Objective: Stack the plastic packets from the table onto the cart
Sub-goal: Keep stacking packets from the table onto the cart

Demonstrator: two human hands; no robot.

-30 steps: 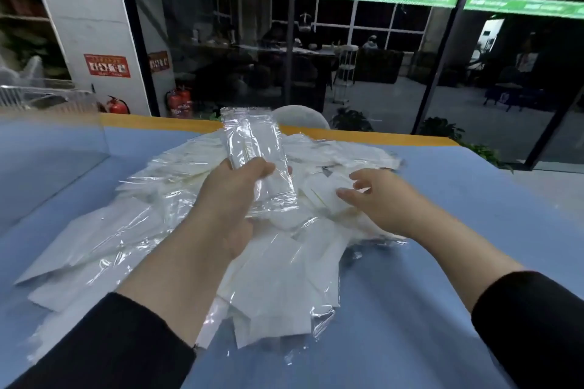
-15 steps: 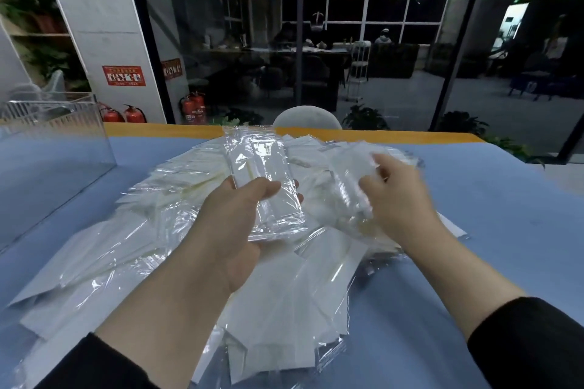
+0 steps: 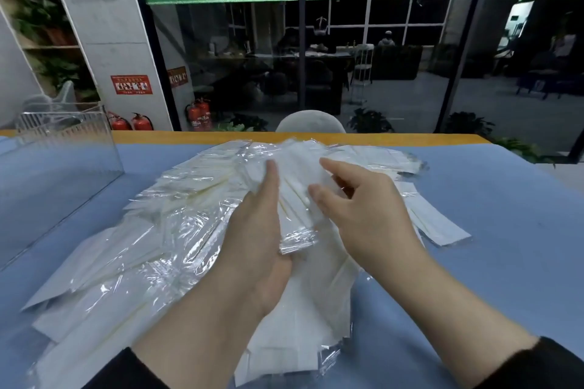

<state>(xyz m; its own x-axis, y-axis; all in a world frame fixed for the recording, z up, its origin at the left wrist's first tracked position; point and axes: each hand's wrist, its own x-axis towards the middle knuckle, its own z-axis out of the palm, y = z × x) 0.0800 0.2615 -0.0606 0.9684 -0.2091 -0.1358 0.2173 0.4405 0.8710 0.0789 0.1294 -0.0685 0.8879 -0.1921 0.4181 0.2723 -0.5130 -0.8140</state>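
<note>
Sorting plastic packets (image 3: 158, 240) heaped across a blue table (image 3: 505, 230).
Left hand (image 3: 256, 240) grips a small stack (image 3: 297, 218) above the heap; right hand (image 3: 363, 208), fingers loosely curled, touches it; dark glazed room beyond.

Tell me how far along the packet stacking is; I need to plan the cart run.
Nothing visibly done: no cart in view. In hand: left hand grips a few packets, right hand at them. Left: the big pile on the table.
</note>
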